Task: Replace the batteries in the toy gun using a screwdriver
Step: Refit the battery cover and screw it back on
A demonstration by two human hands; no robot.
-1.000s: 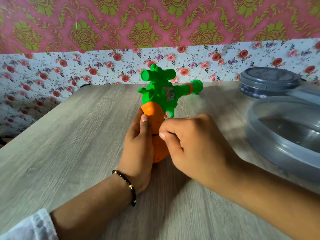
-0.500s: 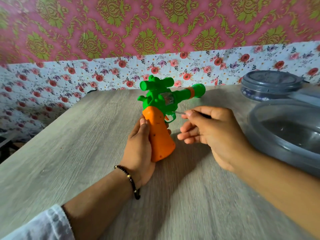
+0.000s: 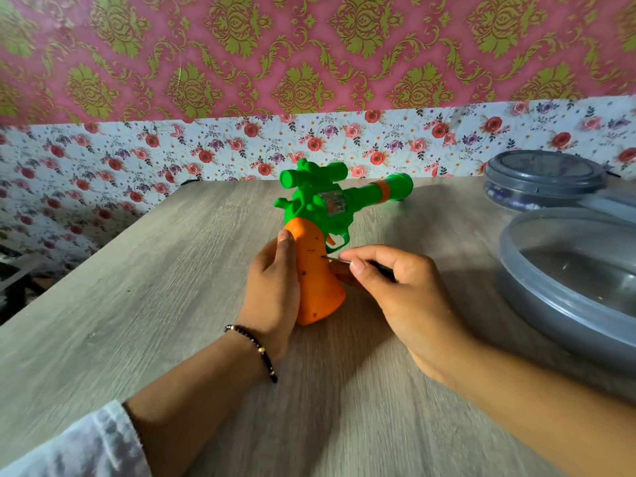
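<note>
1. Upright on the grey wood-grain surface (image 3: 144, 304) stands the toy gun (image 3: 318, 242), its orange handle down and its green body on top, the barrel pointing away to the right.
2. Low on the handle, the left hand (image 3: 272, 290) has its grip closed round the orange part – thumb up the near side, fingers hidden behind it.
3. Just right of the handle, the right hand (image 3: 402, 290) has its grip pinched on a thin screwdriver (image 3: 335, 260); the metal tip meets the orange side just under the green trigger guard.
4. Most of the screwdriver is hidden in the curled fingers, so only the short shaft shows.
5. A dark beaded bracelet (image 3: 258, 349) sits on the left wrist, and a white sleeve (image 3: 79, 445) shows at the lower left corner.
6. Well apart to the right lies a large grey plastic container (image 3: 550, 297), with a round lidded grey container (image 3: 543, 180) behind it.
7. Beyond the surface – a floral wall panel (image 3: 137, 160) below pink and gold wallpaper (image 3: 309, 53).
</note>
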